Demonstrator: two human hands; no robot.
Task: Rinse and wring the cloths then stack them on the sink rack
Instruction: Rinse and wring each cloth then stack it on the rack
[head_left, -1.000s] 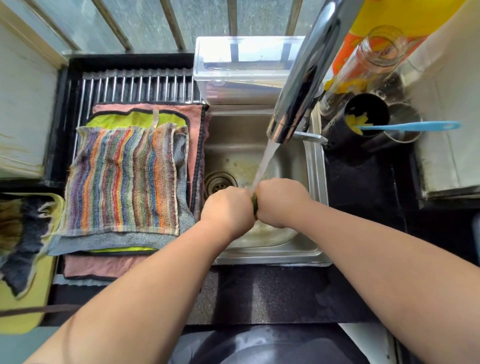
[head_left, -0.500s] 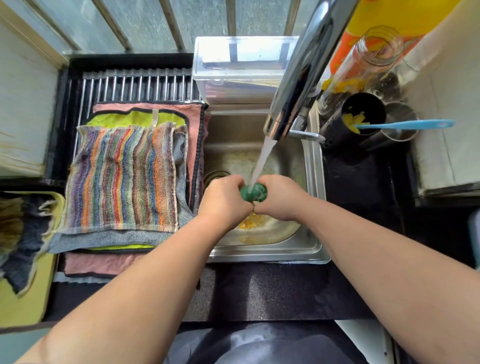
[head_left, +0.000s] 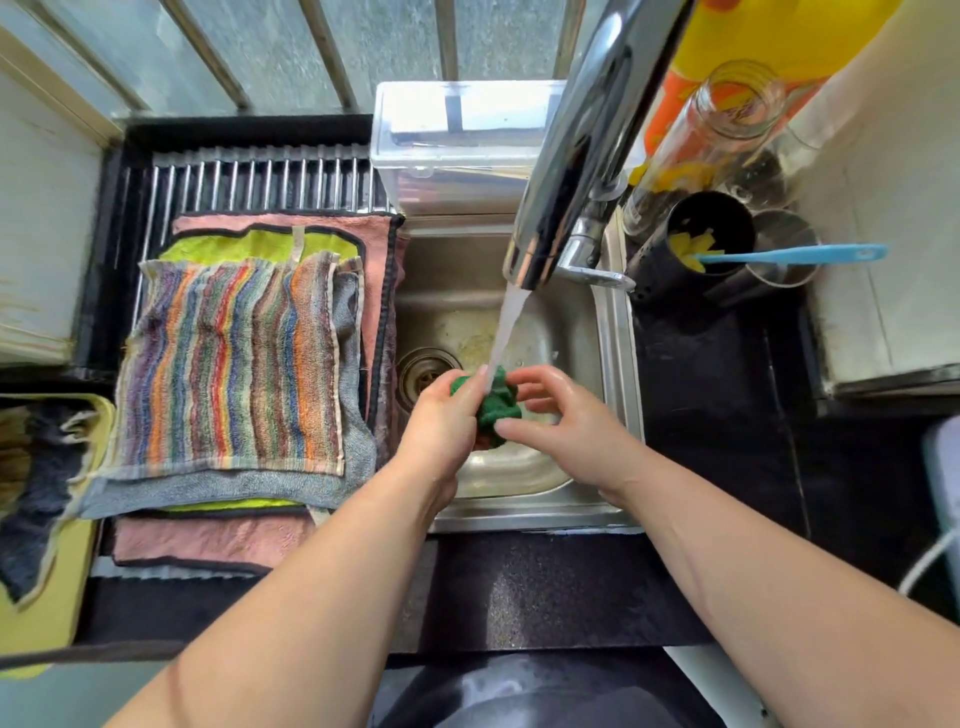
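Note:
A bunched green cloth (head_left: 497, 402) is held over the steel sink (head_left: 615, 364) under the running water from the tap (head_left: 582, 156). My left hand (head_left: 441, 426) grips its left side. My right hand (head_left: 561, 415) holds its right side with fingers loosened and curled around it. On the sink rack (head_left: 260, 179) at the left lies a flat stack of cloths: a striped cloth (head_left: 234, 358) on top, then grey, lime-green and pink ones beneath.
A clear plastic box (head_left: 457, 140) stands behind the sink. At the right are a black cup with a blue utensil (head_left: 789, 254), a glass jar (head_left: 717, 124) and a yellow bottle. A yellow tray with dark cloths (head_left: 36, 457) sits far left.
My hands were pressed tight together on the cloth, hiding it. They have now parted a little and the green cloth shows, loosened, under the water stream.

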